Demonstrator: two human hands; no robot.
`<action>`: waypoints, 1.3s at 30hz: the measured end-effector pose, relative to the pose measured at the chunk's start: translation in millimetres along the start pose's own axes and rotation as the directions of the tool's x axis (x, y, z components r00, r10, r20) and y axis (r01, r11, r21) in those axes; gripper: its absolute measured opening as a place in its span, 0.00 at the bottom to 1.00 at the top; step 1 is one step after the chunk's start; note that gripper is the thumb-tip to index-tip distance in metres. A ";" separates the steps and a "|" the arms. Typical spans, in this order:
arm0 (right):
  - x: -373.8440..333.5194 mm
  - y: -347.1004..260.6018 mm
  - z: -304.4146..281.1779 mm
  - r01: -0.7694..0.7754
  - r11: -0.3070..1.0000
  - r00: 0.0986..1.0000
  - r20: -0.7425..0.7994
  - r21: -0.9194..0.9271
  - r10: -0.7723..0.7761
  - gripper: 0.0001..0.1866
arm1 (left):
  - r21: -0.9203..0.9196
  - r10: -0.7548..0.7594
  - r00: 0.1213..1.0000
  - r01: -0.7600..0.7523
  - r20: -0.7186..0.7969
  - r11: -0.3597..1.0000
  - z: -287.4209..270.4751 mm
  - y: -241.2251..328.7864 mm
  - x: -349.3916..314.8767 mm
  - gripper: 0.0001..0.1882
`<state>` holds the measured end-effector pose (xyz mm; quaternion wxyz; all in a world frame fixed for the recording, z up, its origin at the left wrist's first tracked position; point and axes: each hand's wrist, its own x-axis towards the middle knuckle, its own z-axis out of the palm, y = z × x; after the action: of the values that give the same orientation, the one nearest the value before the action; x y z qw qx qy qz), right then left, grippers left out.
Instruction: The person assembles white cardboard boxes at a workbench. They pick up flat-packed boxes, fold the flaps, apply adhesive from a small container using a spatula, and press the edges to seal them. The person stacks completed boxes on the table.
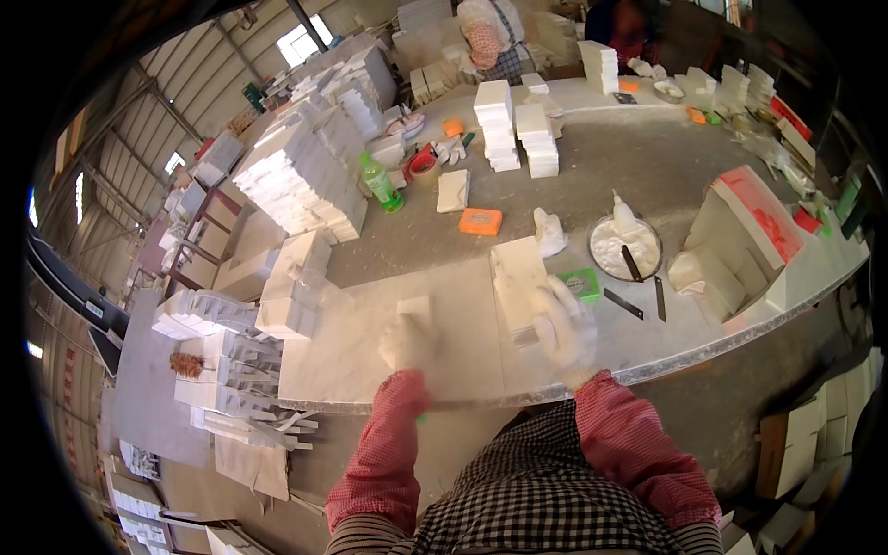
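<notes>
My left hand (405,342), in a white glove and slightly blurred, is closed around the near end of a small white block (415,305) over a pale board (351,319). My right hand (568,328), also gloved, has its fingers stretched out, with the thumb apart. It rests along the right side of a stack of thin white tiles (518,277), and I see nothing held in it. Just beyond its fingers lies a green box (581,284). To the right are a bowl of white paste (606,250) with a white squeeze bottle (623,215) and a dark blade (632,264) in it.
Two flat metal strips (623,303) lie right of my right hand. Tall tile stacks (301,176), a green bottle (379,183), an orange box (480,221) and tape (424,165) stand farther back. A box with red marks (758,213) sits right. Other people (490,42) work across the table.
</notes>
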<state>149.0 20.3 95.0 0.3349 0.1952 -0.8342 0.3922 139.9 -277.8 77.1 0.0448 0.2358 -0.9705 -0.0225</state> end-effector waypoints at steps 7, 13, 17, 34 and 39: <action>-26.3 -9.0 5.4 -0.369 0.854 0.924 0.044 0.366 0.380 0.33 | -0.554 0.331 0.923 -0.382 -0.196 0.740 -51.1 65.6 -31.4 0.27; -39.3 -13.3 -14.2 -0.359 0.902 0.933 0.078 0.241 0.350 0.31 | -0.911 0.270 0.958 -0.026 0.094 0.411 -70.3 102.6 -60.0 0.21; -20.1 -27.3 -21.8 -0.307 0.922 0.951 0.044 0.235 0.305 0.26 | -0.931 0.307 0.932 0.073 0.191 0.358 -72.4 94.0 -69.4 0.21; -28.9 -39.8 -33.8 -0.487 0.833 0.873 0.134 0.264 0.468 0.22 | -0.929 0.370 0.860 0.269 0.351 0.254 -90.4 91.7 -73.5 0.17; -20.5 -24.0 -39.4 -0.461 0.832 0.885 0.088 0.309 0.457 0.24 | -0.986 0.336 0.931 0.104 0.141 0.127 -88.8 92.4 -62.6 0.15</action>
<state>193.4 37.7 111.4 0.1905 0.0432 -0.7832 0.5903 161.9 -168.9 166.6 0.0264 0.0622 -0.7216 -0.6890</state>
